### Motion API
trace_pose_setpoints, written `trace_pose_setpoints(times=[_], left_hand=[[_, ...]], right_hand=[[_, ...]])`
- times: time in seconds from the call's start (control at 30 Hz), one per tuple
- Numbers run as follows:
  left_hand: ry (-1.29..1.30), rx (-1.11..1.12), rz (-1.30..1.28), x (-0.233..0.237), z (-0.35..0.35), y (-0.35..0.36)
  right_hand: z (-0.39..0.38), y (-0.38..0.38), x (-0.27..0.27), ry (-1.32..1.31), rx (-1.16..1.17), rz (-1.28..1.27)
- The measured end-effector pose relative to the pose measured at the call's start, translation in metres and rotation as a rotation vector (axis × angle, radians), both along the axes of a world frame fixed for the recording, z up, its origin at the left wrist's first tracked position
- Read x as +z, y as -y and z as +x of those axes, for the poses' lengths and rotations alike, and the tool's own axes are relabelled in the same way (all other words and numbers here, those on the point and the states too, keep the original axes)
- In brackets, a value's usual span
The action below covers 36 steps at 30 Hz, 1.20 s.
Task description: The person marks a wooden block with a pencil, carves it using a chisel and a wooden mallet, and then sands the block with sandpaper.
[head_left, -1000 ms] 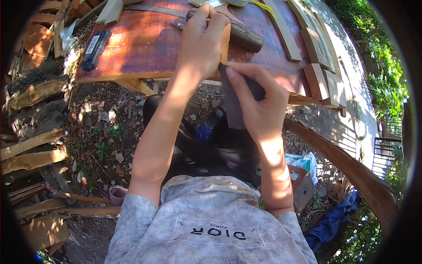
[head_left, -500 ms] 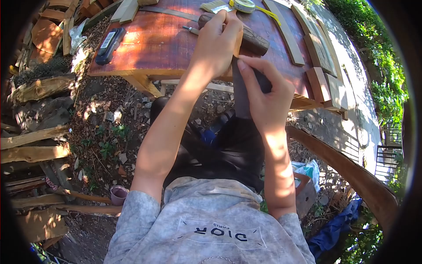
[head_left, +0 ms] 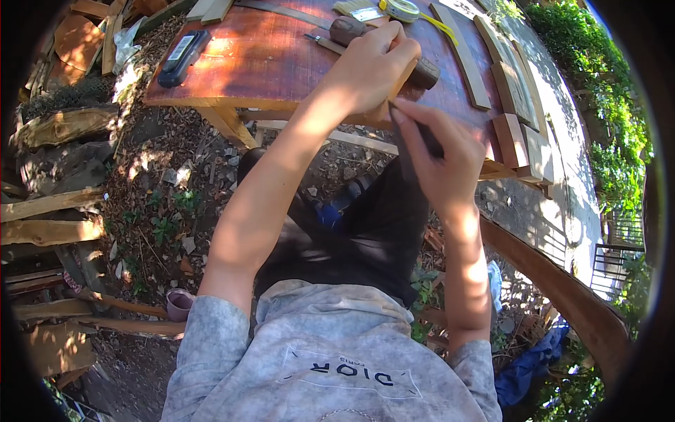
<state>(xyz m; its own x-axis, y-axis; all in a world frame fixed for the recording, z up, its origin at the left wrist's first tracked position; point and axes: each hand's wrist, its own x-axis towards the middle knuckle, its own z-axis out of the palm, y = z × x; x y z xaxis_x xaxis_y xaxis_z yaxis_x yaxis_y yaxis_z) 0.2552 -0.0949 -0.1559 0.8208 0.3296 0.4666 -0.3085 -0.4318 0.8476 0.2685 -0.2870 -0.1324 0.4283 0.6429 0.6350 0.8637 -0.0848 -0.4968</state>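
My left hand [head_left: 376, 67] is closed on a small wooden piece [head_left: 403, 79] above the table's near edge. Just below and to the right, my right hand [head_left: 450, 151] pinches a thin dark sheet [head_left: 406, 151], its upper edge touching or very near the wood. Behind my left hand lies a dark, rounded wooden tool [head_left: 425, 73], partly covered by the hand. A slim metal-tipped tool [head_left: 325, 44] rests to the left of that hand. Farther back are a brush [head_left: 362, 12] and a yellow tape measure [head_left: 401, 8].
A black device [head_left: 184, 59] lies at the left of the reddish table [head_left: 260, 63]. Wooden strips [head_left: 460, 60] and blocks [head_left: 510, 141] line its right side. Timber pieces [head_left: 56, 232] are stacked at the left, and a curved plank [head_left: 555, 271] stands at the right.
Both hands have shifted slightly right and down in the view with the wood and the sheet. The dark sheet now appears narrower, turned more edge-on.
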Motion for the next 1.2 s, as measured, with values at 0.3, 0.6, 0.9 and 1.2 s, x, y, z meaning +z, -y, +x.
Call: trace_pose_setpoints(times=[0.3,0.6,0.9,1.2], left_hand=[[-0.034,0.071,0.105,-0.001,-0.025,0.005],[0.131,0.214,0.331,-0.003,-0.079,0.008],[0.112,0.238,0.661,-0.015,-0.101,0.005],[0.250,0.286,0.571,-0.014,-0.085,0.000]], right_hand=[[-0.001,-0.004,0.000,-0.177,-0.003,-0.092],[0.001,-0.010,-0.005,-0.294,0.030,-0.082],[-0.002,-0.015,-0.005,-0.344,0.019,-0.077],[-0.015,-0.017,0.006,-0.653,0.025,0.098]])
